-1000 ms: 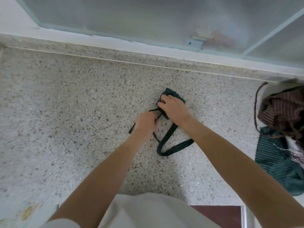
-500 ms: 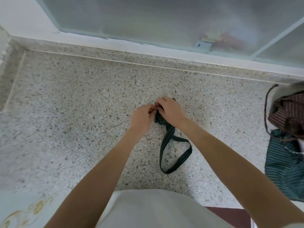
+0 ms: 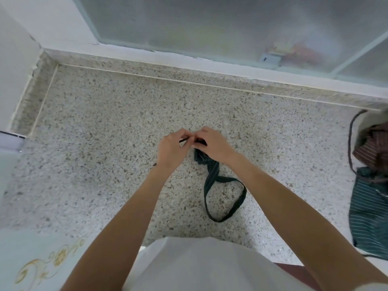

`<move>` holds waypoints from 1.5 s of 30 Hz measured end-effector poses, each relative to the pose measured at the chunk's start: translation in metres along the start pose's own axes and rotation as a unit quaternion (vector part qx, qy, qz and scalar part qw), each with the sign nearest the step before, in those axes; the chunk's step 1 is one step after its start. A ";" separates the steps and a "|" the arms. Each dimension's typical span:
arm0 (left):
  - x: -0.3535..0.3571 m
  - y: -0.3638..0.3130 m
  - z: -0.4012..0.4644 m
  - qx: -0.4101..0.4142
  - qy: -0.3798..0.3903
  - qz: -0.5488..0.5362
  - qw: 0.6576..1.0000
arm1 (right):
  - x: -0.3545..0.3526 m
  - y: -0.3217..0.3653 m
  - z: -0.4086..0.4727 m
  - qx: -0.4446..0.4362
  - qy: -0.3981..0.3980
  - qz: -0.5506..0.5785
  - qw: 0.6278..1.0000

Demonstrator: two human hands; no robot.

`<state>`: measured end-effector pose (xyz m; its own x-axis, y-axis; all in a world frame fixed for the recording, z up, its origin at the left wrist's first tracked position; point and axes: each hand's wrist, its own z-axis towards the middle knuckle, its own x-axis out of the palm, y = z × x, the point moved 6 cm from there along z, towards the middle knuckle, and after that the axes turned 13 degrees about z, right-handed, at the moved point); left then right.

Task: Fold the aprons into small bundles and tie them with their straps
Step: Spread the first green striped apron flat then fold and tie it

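Your left hand (image 3: 171,149) pinches a thin strap (image 3: 183,140); your right hand (image 3: 212,143) grips the bundle (image 3: 201,158). A strap loop (image 3: 225,198) lies on the table (image 3: 105,143) below that grip.

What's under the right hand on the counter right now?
Under the right hand sits the folded dark green striped apron bundle; only its near edge shows, with the strap loop trailing out. The bundle's top and any knot are covered.
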<state>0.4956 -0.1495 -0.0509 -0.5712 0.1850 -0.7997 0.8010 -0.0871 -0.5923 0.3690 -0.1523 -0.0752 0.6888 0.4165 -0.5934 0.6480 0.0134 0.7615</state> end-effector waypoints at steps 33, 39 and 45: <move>0.021 0.027 -0.020 -0.039 0.084 -0.152 0.984 | 0.010 0.026 -0.040 -0.151 -0.182 -0.131 0.963; 0.013 0.018 -0.014 0.037 0.114 -0.074 0.990 | 0.010 0.024 -0.044 -0.181 -0.195 -0.123 0.956; 0.018 0.011 -0.012 0.074 0.220 0.130 0.964 | 0.021 0.026 -0.047 -0.191 -0.211 -0.119 0.951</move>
<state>0.4962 -0.1351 -0.0709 -0.1972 0.5324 -0.8232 0.8544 -0.3184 -0.4106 0.3850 -0.1007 -0.0554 0.6591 -0.0396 -0.7510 0.6916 0.4242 0.5846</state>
